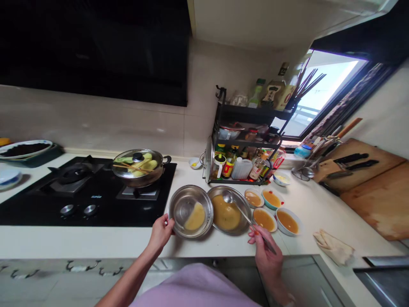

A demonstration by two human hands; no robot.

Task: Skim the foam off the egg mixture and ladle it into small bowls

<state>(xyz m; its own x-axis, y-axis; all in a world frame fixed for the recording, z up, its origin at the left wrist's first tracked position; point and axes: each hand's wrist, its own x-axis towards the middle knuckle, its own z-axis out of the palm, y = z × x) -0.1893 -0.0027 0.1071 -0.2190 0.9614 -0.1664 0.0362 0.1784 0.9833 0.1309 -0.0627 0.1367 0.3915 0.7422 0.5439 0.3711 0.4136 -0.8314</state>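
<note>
My left hand grips the near rim of a steel bowl, which is tilted and holds a little yellow-brown liquid. My right hand is closed on the handle of a metal ladle whose scoop rests in a second steel bowl full of the same liquid. The two steel bowls touch each other on the white counter. Just right of them stand several small bowls filled with the brownish liquid.
A black gas hob lies to the left with a lidded steel pan holding corn. A black spice rack stands behind the bowls. Wooden boards with knives are at right, a folded cloth near the edge.
</note>
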